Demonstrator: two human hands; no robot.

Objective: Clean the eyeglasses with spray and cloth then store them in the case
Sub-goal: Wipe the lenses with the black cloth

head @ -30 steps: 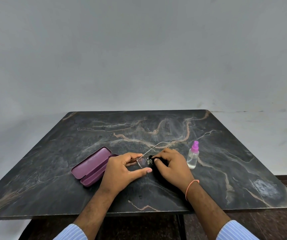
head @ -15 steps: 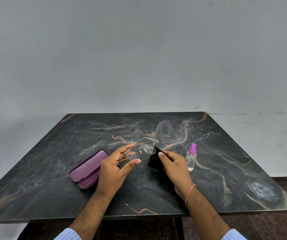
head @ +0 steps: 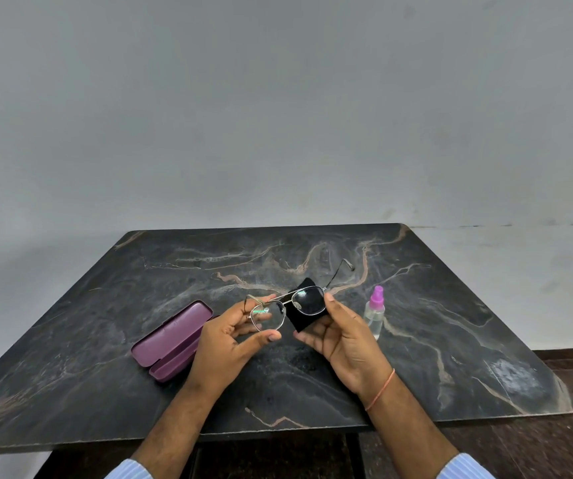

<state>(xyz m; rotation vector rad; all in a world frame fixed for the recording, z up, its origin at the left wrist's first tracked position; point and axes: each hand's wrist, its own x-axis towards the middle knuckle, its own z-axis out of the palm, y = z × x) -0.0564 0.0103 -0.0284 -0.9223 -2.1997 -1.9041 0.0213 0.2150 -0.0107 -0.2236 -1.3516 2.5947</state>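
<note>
Closest to the camera are two arms with striped blue cuffs [head: 465, 468] at the bottom edge; the right wrist wears a thin orange band [head: 380, 389].

The left hand [head: 224, 344] is held up over the dark stone table [head: 105, 323]; its fingers and thumb are curled and pinch the left end of the eyeglasses [head: 287, 305], around the left lens; the thumb sticks out under that lens.

The right hand [head: 342, 335] is beside it, palm turned up and toward the camera; its fingers are curled under a small black cloth [head: 304, 307] and the thumb tip presses at the right edge of the glasses; the cloth sits behind the right lens, so that lens looks dark; the glasses are in the air between the two hands, not on the table; one thin arm of the frame sticks out away from the person, past the cloth.

Left of the left hand, the purple case [head: 174, 340] lies open on the table, partly behind that hand.

Just right of the right hand stands the little clear spray bottle [head: 375, 312] with a pink top; it is upright and no hand touches it.

Behind the table is a plain grey wall [head: 278, 115]; dark floor [head: 554, 440] shows at the right.
</note>
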